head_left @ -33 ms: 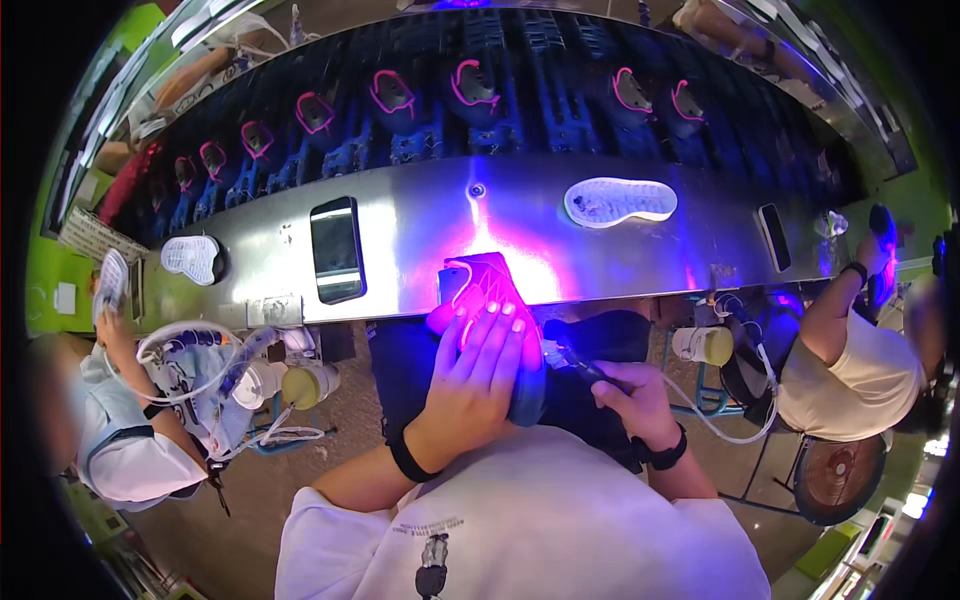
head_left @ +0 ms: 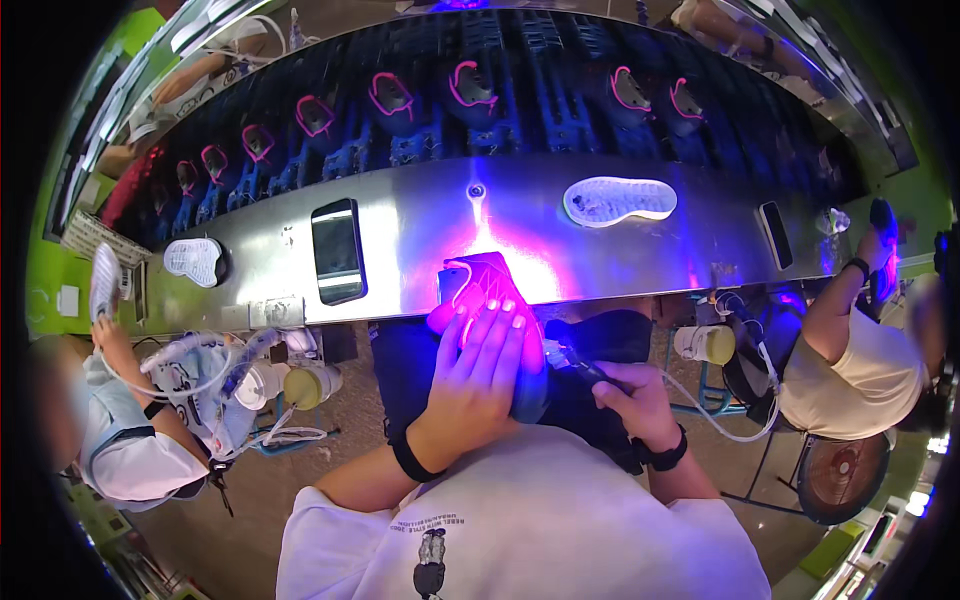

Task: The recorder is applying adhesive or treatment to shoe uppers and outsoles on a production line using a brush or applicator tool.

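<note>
My left hand (head_left: 475, 360) lies across a shoe upper (head_left: 490, 272) that glows pink under violet light, its fingers stretched over the side and gripping it. The shoe's toe rests at the near edge of the metal table; its dark blue heel end (head_left: 530, 392) comes down toward my lap. My thumb is hidden. In my right hand (head_left: 642, 402) is a dark-handled brush (head_left: 580, 362), held closed between thumb and fingers. Its pale bristle tip is beside the right side of the shoe, and I cannot tell whether it touches.
On the metal table (head_left: 400, 190) lie a phone (head_left: 338, 252), a white shoe sole (head_left: 620, 201), another sole (head_left: 193, 261) and a second phone (head_left: 774, 236). Beyond runs a dark conveyor (head_left: 550, 90) carrying several pink-edged uppers. Co-workers sit at both sides, near glue pots (head_left: 312, 384) and hoses.
My hands, the shoe and the brush stay nearly in place. At the left, the co-worker's hand has shifted the white sole slightly and turned it.
</note>
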The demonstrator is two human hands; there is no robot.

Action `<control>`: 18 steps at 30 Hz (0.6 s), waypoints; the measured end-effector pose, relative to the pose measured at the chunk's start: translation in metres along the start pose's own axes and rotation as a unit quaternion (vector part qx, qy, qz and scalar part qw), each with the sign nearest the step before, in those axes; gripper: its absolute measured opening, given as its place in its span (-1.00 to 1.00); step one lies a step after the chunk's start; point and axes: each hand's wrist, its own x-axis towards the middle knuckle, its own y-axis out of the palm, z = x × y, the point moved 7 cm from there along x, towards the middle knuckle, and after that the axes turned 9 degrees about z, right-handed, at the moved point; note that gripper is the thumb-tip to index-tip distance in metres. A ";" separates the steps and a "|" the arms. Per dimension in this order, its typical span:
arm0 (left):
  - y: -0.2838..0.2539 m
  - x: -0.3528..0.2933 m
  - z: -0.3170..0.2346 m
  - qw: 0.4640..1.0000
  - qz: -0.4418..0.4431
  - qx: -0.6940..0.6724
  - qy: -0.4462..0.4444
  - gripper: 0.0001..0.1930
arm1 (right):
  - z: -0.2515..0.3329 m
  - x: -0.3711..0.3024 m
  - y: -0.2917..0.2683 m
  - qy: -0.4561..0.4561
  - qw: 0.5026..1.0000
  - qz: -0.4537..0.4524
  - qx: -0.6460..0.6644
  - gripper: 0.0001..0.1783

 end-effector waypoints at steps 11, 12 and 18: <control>-0.006 0.056 -0.025 0.997 -0.026 0.036 -0.061 -0.21 | -0.013 -0.045 -0.016 0.018 0.993 -0.053 0.103 -0.64; -0.005 0.061 -0.027 0.998 -0.024 0.030 -0.058 -0.21 | -0.014 -0.046 -0.017 0.022 0.993 -0.059 0.102 -0.64; -0.006 0.090 -0.024 0.994 -0.045 -0.005 -0.094 -0.14 | -0.004 -0.040 -0.025 0.000 0.986 -0.134 0.098 -0.61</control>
